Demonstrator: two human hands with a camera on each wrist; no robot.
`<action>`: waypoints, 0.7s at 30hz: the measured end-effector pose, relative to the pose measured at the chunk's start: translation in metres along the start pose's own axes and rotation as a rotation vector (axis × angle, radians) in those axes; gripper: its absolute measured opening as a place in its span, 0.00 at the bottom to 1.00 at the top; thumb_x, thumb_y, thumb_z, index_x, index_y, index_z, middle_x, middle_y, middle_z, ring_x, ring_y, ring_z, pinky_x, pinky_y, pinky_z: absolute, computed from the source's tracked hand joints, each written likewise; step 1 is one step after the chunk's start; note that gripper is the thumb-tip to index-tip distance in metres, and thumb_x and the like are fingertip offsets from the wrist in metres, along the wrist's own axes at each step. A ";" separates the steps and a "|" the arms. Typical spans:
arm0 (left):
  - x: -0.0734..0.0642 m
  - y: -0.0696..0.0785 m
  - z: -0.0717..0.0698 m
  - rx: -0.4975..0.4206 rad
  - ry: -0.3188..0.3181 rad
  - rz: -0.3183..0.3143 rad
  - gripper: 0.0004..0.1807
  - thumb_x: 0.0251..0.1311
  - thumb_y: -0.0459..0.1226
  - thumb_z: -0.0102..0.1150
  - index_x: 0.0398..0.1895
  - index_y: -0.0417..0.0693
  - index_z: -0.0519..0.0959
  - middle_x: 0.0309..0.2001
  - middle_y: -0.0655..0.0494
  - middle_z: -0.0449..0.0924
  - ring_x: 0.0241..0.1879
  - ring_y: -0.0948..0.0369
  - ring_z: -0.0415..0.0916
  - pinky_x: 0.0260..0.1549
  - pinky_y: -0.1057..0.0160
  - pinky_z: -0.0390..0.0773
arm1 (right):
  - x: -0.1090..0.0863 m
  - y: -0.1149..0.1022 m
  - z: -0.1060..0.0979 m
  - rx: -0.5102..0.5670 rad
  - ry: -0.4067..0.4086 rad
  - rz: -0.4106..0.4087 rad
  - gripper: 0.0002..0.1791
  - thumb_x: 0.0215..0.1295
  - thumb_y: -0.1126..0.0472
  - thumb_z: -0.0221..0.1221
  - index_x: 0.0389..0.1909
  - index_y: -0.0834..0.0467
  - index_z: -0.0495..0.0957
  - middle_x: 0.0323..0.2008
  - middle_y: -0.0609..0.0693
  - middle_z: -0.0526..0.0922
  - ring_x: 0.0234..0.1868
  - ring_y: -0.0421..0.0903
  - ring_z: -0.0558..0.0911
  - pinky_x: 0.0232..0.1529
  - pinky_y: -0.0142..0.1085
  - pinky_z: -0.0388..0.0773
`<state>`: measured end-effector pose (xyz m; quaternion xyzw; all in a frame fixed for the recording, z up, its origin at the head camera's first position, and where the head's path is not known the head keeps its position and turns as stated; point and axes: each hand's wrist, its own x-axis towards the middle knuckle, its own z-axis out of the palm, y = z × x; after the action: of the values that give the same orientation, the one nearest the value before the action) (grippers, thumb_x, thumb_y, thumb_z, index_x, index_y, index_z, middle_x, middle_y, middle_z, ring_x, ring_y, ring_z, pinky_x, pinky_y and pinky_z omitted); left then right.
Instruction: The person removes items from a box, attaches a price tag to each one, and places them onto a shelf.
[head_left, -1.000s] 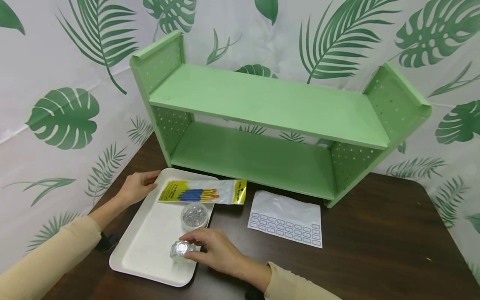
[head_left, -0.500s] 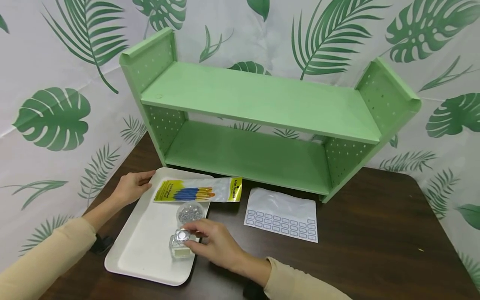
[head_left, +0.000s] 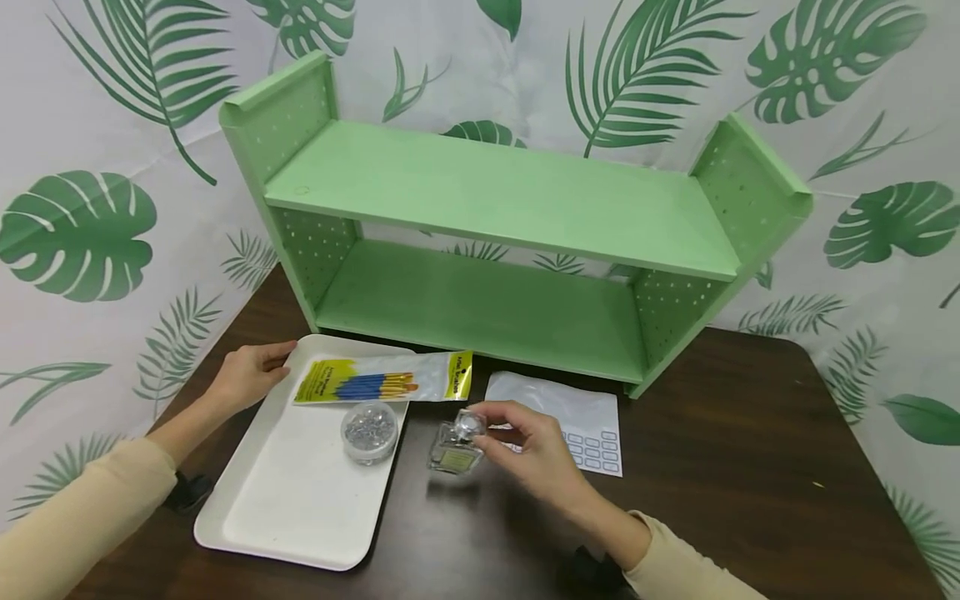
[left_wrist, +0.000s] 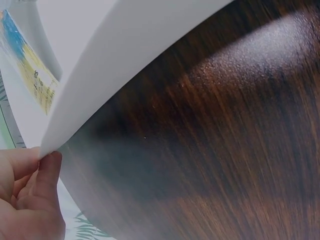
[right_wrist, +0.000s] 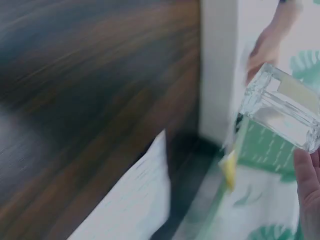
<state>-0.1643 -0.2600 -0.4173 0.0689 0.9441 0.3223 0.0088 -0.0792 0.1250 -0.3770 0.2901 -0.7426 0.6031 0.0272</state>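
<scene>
My right hand [head_left: 538, 454] pinches a clear glass perfume bottle [head_left: 454, 455] by its cap, with thumb and fingertips. It hangs tilted over the dark table between the tray and the sheet of labels. In the right wrist view the square glass base of the perfume bottle [right_wrist: 282, 112] faces the camera. On the left, my left hand [head_left: 243, 379] pinches the far left rim of a white tray [head_left: 285, 508]; the left wrist view shows thumb and finger at the rim. In the tray are a round clear tub [head_left: 369, 433] of small silvery pieces and a pack of artist brushes [head_left: 375, 385], which overhangs its right side.
A green two-tier shelf [head_left: 480, 287] stands at the back of the table [head_left: 697, 492]. In front of it lies a white sheet of labels [head_left: 596, 417], partly covered by my right hand. A leaf-patterned cloth [head_left: 862, 317] hangs behind and at the sides.
My right hand has lifted the perfume bottle out of the tray and carried it right, past the tray's edge. My left hand stays on the tray rim. The head view has shifted slightly.
</scene>
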 end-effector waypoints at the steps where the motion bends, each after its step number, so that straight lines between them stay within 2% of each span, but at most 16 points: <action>1: 0.000 0.000 0.000 0.003 -0.001 -0.002 0.23 0.60 0.26 0.53 0.60 0.26 0.67 0.54 0.28 0.71 0.50 0.38 0.75 0.37 0.53 0.81 | -0.004 0.003 -0.007 -0.019 0.015 0.007 0.15 0.54 0.77 0.61 0.44 0.69 0.78 0.39 0.62 0.82 0.43 0.35 0.80 0.40 0.36 0.82; 5: 0.000 0.000 -0.002 0.009 -0.003 0.002 0.23 0.60 0.27 0.54 0.60 0.26 0.67 0.54 0.28 0.71 0.49 0.38 0.75 0.36 0.53 0.82 | -0.021 0.016 -0.030 -0.101 0.065 0.035 0.14 0.53 0.77 0.62 0.43 0.69 0.78 0.38 0.61 0.83 0.42 0.34 0.80 0.38 0.34 0.82; 9: -0.001 -0.001 -0.003 0.017 -0.006 0.013 0.23 0.60 0.27 0.53 0.60 0.26 0.67 0.54 0.27 0.71 0.49 0.38 0.75 0.36 0.53 0.82 | -0.038 0.025 -0.045 -0.177 0.078 0.053 0.14 0.54 0.75 0.62 0.43 0.68 0.79 0.38 0.60 0.83 0.43 0.33 0.80 0.37 0.34 0.82; 15: -0.001 0.001 -0.003 0.026 -0.009 0.016 0.24 0.60 0.27 0.53 0.60 0.26 0.67 0.55 0.27 0.70 0.49 0.37 0.75 0.37 0.52 0.81 | -0.053 0.033 -0.057 -0.213 0.081 0.072 0.15 0.54 0.74 0.63 0.44 0.66 0.79 0.40 0.59 0.83 0.44 0.33 0.80 0.39 0.34 0.82; 21: 0.000 0.002 0.000 0.023 -0.008 0.012 0.24 0.60 0.26 0.54 0.59 0.25 0.67 0.54 0.26 0.70 0.49 0.37 0.75 0.36 0.52 0.81 | -0.059 0.039 -0.060 -0.222 0.073 0.049 0.15 0.51 0.77 0.63 0.43 0.67 0.79 0.39 0.60 0.83 0.43 0.33 0.79 0.39 0.35 0.82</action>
<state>-0.1639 -0.2582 -0.4164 0.0759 0.9472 0.3114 0.0101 -0.0666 0.2077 -0.4180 0.2449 -0.8101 0.5278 0.0715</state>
